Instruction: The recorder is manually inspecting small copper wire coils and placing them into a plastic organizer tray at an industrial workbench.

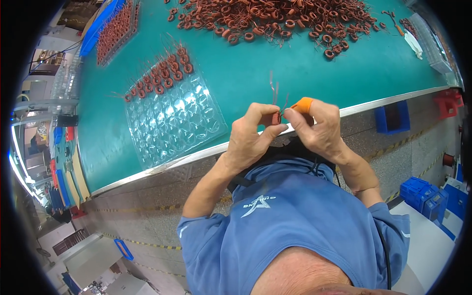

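My left hand (250, 132) is closed, thumb and index finger pinching a small ring coil (276, 118) wound with copper wire. Thin wire leads stand up from the coil. Close beside it, my right hand (319, 129) is closed, its fingertips pinched at a lead on the coil's right side. An orange finger cot (302, 105) covers one of its fingers. Both hands are held over the table's near edge. Left of them lies a clear plastic tray (209, 110) with round pockets; coils (160, 76) fill its far rows, leads pointing up.
A large heap of copper coils (275, 19) covers the far side of the green table (275, 64). Another full tray (115, 37) lies far left by a blue tray (96, 29). Far right are an orange-handled tool (397, 28), white cloth (413, 45) and stacked clear trays (430, 44).
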The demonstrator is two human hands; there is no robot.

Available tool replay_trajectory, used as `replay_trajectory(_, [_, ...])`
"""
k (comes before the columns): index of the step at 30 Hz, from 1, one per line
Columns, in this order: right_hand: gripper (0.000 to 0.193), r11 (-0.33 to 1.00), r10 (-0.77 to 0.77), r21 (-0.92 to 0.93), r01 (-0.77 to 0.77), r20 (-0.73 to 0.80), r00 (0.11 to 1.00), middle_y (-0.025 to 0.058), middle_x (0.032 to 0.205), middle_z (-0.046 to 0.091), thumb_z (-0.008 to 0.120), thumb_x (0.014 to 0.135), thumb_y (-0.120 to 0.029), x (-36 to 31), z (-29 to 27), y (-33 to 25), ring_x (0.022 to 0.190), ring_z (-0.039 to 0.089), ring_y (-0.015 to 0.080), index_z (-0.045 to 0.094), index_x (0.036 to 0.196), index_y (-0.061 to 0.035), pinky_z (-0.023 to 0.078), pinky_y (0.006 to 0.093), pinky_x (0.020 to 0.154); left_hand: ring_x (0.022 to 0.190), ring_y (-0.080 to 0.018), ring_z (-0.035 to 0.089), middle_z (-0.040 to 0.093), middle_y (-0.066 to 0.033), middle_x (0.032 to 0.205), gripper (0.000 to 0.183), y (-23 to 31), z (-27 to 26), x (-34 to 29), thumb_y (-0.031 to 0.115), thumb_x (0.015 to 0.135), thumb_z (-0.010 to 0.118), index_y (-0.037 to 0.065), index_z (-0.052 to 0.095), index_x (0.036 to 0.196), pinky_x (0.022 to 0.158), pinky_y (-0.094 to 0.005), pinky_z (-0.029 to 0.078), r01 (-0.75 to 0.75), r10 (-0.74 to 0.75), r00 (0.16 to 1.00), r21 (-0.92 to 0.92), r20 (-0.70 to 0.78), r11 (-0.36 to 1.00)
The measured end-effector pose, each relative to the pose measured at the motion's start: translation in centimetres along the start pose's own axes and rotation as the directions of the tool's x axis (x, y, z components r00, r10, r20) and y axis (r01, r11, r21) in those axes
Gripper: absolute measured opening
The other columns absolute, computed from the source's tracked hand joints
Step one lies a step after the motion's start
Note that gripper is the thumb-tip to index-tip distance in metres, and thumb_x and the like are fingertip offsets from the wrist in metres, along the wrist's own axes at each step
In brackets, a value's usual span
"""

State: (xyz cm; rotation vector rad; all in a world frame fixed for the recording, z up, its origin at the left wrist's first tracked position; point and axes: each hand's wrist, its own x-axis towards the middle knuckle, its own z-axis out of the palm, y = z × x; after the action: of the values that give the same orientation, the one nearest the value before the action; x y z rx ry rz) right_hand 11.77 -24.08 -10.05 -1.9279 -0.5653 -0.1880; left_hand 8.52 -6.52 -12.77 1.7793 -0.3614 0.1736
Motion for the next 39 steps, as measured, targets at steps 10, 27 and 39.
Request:
replay_trajectory(10, [0.019, 0.756, 0.354, 0.399, -0.519, 0.418, 0.837, 0.0027, 0.062, 0.062, 0.066, 0.085, -0.018, 1.8, -0.8, 0.0, 0.055, 0.055, 0.0052, 0.062, 0.082, 0.0011, 0.039, 0.0193, 0.046, 0.077, -0.0155, 0.060, 0.059, -0.0117, 0.091, 0.027, -0.8, 1.6, -1.8, 0.019, 0.100, 0.049, 0.002, 0.042, 0.119, 0.071, -0.0291, 0.052, 0.071, -0.106, 0.994, -0.643, -0.015, 0.762])
replay_trajectory(27, [0.037, 0.755, -0.154, -0.650, 0.087, -0.047, 0.987, 0.0167, 0.121, 0.056, 0.064, 0.090, -0.019, 6.0, -3.6, 7.9, 0.108, 0.057, 0.0277, 0.058, 0.121, -0.0007, 0.049, 0.0375, 0.089, 0.074, -0.0136, 0.064, 0.065, -0.0066, 0.084, 0.007, -1.4, -15.6, -4.0, 0.009, 0.094, 0.058, 0.004, 0.062, 0.097, 0.067, -0.0260, 0.052, 0.173, -0.206, 0.804, -0.112, -0.558, 0.979])
replay_trajectory(39, [0.028, 0.470, -0.248, -0.854, 0.224, 0.115, 0.962, 0.0090, 0.114, 0.059, 0.063, 0.087, -0.012, 7.7, -6.7, 14.5, 0.110, 0.054, 0.0277, 0.062, 0.113, -0.0008, 0.044, 0.0394, 0.093, 0.081, -0.0168, 0.064, 0.070, -0.0099, 0.085, 0.016, -9.5, -29.7, 0.1, 0.014, 0.083, 0.066, 0.001, 0.070, 0.092, 0.075, -0.0295, 0.048, 0.444, -0.012, 0.718, 0.445, -0.696, 0.777])
